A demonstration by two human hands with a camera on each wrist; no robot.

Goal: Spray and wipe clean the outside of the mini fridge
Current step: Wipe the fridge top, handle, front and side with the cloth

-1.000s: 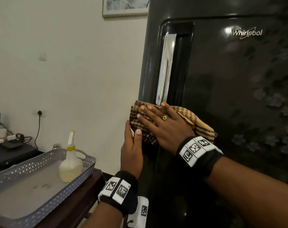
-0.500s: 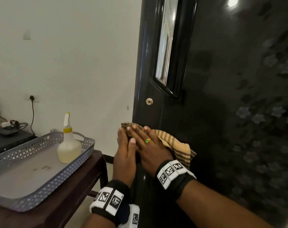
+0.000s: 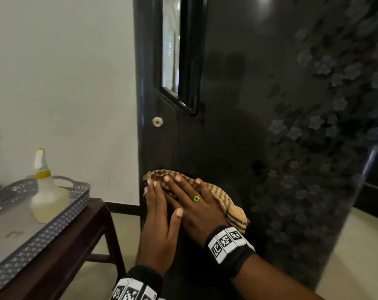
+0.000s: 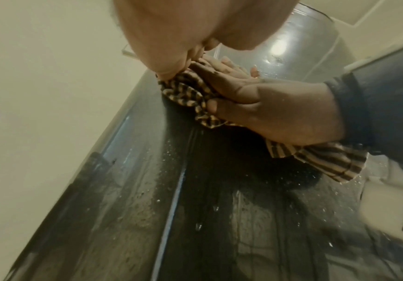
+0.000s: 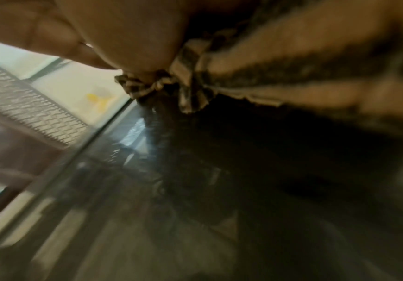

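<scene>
Both hands, right hand (image 3: 196, 210) and left hand (image 3: 156, 221), are pressed flat-fingered on the checked cloth (image 3: 233, 211), now carried down the fridge door (image 3: 270, 126) to lower centre frame; wiping is judged underway.

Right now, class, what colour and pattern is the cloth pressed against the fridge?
The cloth is tan with dark brown checks and stripes, clearest in the head view.
</scene>
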